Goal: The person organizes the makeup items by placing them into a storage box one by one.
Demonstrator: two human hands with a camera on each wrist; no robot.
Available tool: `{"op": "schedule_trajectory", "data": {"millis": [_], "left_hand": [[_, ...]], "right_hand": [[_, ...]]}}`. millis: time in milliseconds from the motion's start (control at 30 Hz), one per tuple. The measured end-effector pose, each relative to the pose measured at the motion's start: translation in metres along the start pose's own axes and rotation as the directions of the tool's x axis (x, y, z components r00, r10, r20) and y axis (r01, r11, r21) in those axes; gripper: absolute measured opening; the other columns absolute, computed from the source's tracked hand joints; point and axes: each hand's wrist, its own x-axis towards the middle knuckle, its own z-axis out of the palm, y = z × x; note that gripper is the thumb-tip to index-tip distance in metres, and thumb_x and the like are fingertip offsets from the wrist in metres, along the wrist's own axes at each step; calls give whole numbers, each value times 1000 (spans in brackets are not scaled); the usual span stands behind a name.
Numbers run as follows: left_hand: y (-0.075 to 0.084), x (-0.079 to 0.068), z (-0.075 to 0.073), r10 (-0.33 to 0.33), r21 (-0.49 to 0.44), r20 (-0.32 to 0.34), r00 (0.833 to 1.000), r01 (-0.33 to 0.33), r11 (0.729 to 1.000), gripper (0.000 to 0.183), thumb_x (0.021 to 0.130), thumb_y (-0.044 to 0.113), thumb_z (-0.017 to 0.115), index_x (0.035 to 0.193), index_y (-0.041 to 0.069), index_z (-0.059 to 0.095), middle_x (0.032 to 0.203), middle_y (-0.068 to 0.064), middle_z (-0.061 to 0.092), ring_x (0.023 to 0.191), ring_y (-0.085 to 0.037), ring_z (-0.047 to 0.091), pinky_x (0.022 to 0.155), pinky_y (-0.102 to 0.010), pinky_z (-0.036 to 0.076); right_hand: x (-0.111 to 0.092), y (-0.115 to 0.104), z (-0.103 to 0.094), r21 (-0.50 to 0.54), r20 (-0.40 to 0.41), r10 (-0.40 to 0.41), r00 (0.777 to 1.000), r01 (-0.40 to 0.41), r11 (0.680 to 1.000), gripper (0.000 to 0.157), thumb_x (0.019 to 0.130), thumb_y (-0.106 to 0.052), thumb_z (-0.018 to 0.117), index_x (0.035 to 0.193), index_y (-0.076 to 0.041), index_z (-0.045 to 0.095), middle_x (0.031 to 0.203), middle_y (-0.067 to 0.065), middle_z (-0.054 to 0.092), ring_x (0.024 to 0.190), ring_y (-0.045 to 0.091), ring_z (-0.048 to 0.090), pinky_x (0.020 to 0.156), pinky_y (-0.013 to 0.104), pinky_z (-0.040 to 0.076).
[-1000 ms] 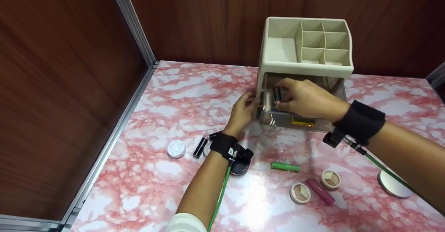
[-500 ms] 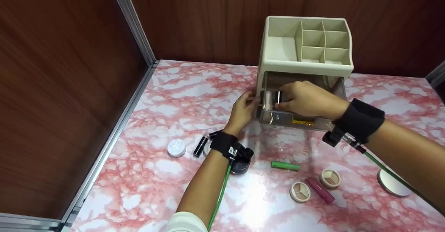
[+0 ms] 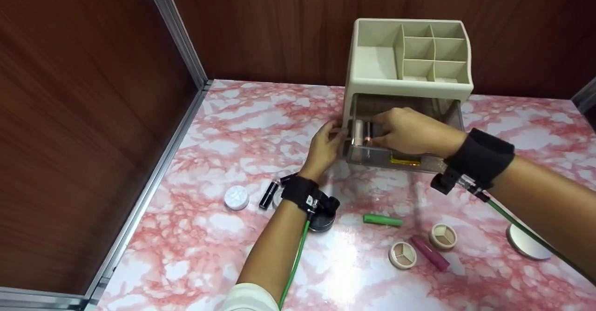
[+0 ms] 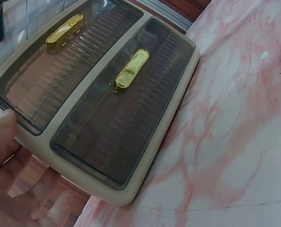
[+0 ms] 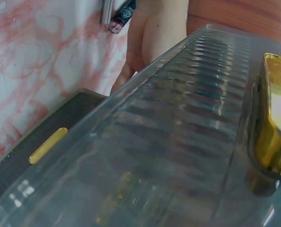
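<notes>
Black lipstick tube [image 3: 368, 129], left inside the drawer [image 3: 378, 156], seemingly pinched by the right hand [image 3: 404, 131]—settle it flat beside that pale tube [image 3: 358, 132], gently! Left hand [image 3: 324, 146], fingers loose, steadies the cream organizer [image 3: 409, 88].

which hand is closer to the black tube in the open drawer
Right. The right hand is in the open drawer, holding the black tube; the left hand is outside it, touching the side of the organizer.
</notes>
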Motion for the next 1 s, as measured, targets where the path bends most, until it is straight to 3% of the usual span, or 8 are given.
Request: {"op": "schedule_trajectory", "data": {"millis": [267, 400, 567, 767, 1000], "left_hand": [[0, -1, -2, -6, 19, -9, 1000, 6, 1000, 25, 98, 17, 60, 119, 4, 62, 106, -5, 66, 94, -13, 63, 84, -23, 49], [0, -2, -2, -4, 28, -5, 1000, 4, 1000, 25, 98, 15, 60, 120, 3, 62, 107, -7, 66, 95, -14, 64, 84, -23, 49], [1, -2, -1, 4, 13, 3, 1000, -4, 1000, 26, 98, 16, 60, 120, 1, 61, 109, -10, 66, 96, -18, 64, 84, -24, 49], [1, 0, 0, 9, 27, -3, 1000, -9, 1000, 26, 98, 17, 60, 119, 2, 62, 108, -8, 65, 96, -15, 64, 84, -24, 49], [1, 0, 0, -3, 37, -6, 1000, 3, 999, 26, 98, 19, 61, 119, 4, 63, 108, -5, 65, 95, -12, 63, 85, -23, 48]], "right_hand": [[-1, -3, -1, -4, 2, -28, 1000, 28, 1000, 33, 91, -22, 68, 118, -3, 68, 90, 10, 70, 78, 23, 63, 75, 46, 51], [-6, -3, -5, -6, -7, 1, 1000, -1, 1000, 40, 90, -22, 70, 124, -2, 64, 99, 13, 70, 78, 23, 63, 76, 45, 51], [-22, -2, -11, -6, -15, 60, 998, -60, 998, 53, 90, -23, 70, 136, -1, 53, 89, 7, 71, 70, 17, 64, 69, 41, 52], [-44, -3, -17, 19, -119, 49, 992, -47, 999, 52, 90, -26, 71, 137, -10, 53, 97, 3, 72, 86, 19, 68, 80, 47, 52], [-76, -6, -20, -4, -288, -9, 958, 9, 1000, 42, 90, -23, 72, 128, -10, 59, 94, 0, 72, 80, 15, 68, 68, 40, 54]]}}
